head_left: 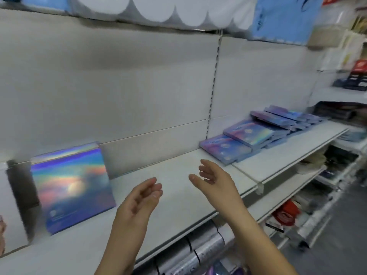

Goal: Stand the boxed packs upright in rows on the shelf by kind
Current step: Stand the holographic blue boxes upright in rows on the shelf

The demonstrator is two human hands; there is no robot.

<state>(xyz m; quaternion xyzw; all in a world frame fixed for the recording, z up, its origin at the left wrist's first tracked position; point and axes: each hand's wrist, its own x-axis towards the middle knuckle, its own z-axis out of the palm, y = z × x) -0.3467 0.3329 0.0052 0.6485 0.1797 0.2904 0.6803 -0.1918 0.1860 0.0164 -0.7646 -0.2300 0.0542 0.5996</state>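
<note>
A row of holographic blue-purple boxed packs (72, 185) stands upright on the white shelf (178, 199) at the left, leaning slightly back. More packs of the same look lie flat in overlapping piles (252, 133) at the right back of the shelf. My left hand (139, 199) hovers over the shelf's middle with fingers apart and holds nothing. My right hand (212, 179) is beside it, also empty, fingers spread, a short way from the nearest flat pack (224, 148).
A grey divider panel (21, 195) stands left of the upright packs. Silver wrapped rolls (198, 253) fill the shelf below. Lower shelves at the right hold mixed goods, with a red bag (286, 213). Blue and white items (286, 18) hang above.
</note>
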